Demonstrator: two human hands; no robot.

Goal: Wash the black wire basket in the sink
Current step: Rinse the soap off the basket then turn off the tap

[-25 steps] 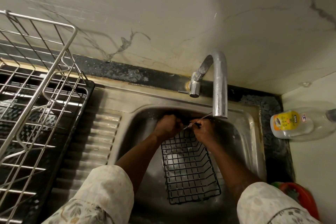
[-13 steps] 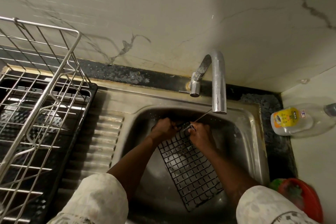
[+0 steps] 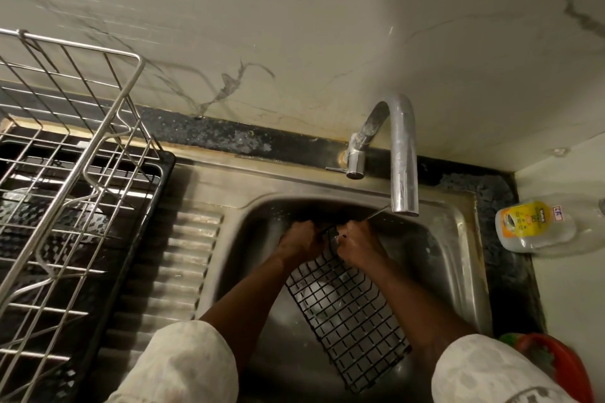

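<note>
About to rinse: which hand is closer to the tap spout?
Right. The right hand is below-left of the tap spout, at the far end of the black wire basket; the left hand is farther left.

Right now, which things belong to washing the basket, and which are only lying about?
In the job: black wire basket, sink, tap, left hand, right hand.
Lying about: steel dish rack, plastic bottle, red container.

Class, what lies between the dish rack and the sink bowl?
A ribbed steel draining board lies between the dish rack and the sink bowl, shown in the head view.
</note>
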